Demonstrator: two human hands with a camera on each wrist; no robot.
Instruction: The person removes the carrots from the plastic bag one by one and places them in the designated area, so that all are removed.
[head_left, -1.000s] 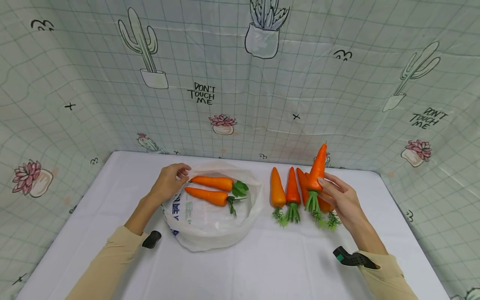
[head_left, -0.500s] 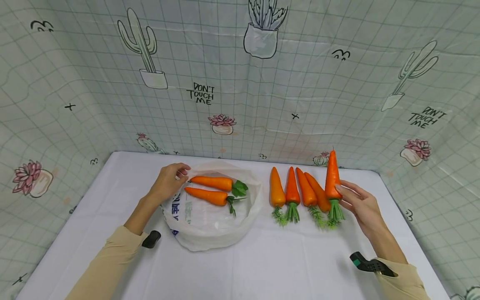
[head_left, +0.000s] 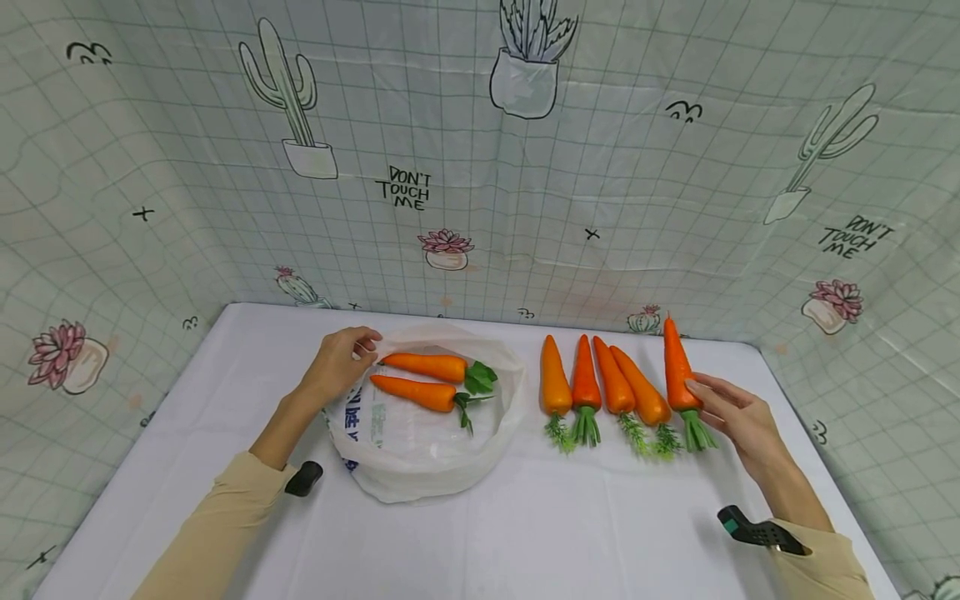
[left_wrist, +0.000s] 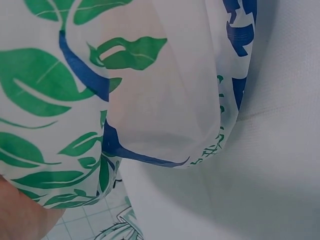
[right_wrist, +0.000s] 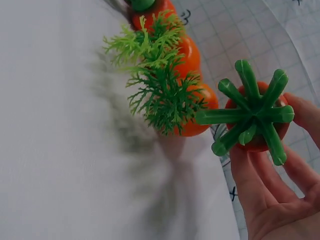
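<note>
My right hand (head_left: 738, 412) grips a red-orange toy carrot (head_left: 678, 371) near its top, fingers and thumb round it. In the right wrist view its stubby green stems (right_wrist: 255, 115) face the camera. On the left, my left hand (head_left: 339, 367) pinches the rim of a white plastic bag (head_left: 405, 479). The left wrist view shows the bag's wall (left_wrist: 160, 100), printed with green leaves and blue letters, and a bit of my hand at the lower left. Inside the open bag lie two carrots, the upper one (head_left: 427, 365) with broad leaves, the lower one (head_left: 420, 393) with thin stems.
Several more carrots lie in a row left of my right hand: a light orange one (head_left: 554, 379), a red-orange one (head_left: 585, 375), and others (head_left: 637, 387) with feathery tops. They rest on a white cloth (head_left: 555, 533). A printed grid curtain (head_left: 480, 183) rises behind.
My right hand has carried its carrot rightward and down, from over the row to the row's right end. My left hand and the bag have stayed put.
</note>
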